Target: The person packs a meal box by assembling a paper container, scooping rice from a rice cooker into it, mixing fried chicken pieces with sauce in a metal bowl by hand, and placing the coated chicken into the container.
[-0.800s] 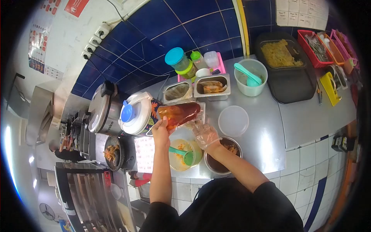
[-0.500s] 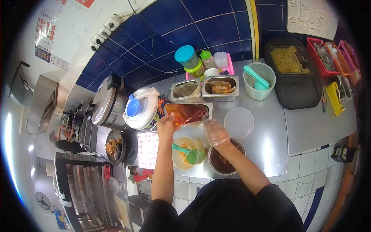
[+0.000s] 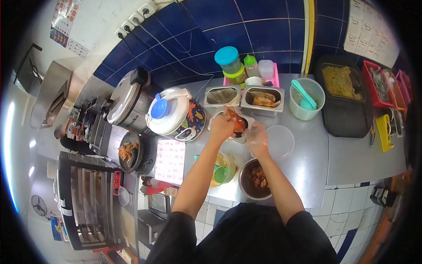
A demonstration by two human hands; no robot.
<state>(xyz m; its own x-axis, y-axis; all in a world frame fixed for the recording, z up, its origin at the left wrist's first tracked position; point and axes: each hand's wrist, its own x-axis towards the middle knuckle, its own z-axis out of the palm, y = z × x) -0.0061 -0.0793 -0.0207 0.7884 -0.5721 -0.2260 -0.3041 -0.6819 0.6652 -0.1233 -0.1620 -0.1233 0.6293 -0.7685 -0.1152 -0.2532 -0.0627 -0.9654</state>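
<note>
My left hand [image 3: 222,127] is closed on a plastic bag [image 3: 234,118] of red-orange sauce, held over a steel container [image 3: 251,121]. Just right of the bag is my gloved right hand [image 3: 256,137], its clear glove blurred; what its fingers hold, if anything, I cannot make out. Below the hands are a tub [image 3: 229,172] with a green scoop and a steel bowl [image 3: 246,187] of dark brown food. Behind them stand two steel containers, one with a clear bag [image 3: 221,95], the other with bagged orange-brown food [image 3: 265,99].
A floral rice container [image 3: 193,119] and a large cooker [image 3: 127,103] stand at the left, near a stone mortar [image 3: 137,152]. A round lid [image 3: 281,143], a tub with a turquoise scoop [image 3: 303,110] and a black tray [image 3: 345,119] lie rightward. Another person [image 3: 74,143] is far left.
The bag has gone from lying stretched between my hands to a more upright, bunched position over the steel container. Both hands have moved closer together, and the view has shifted.
</note>
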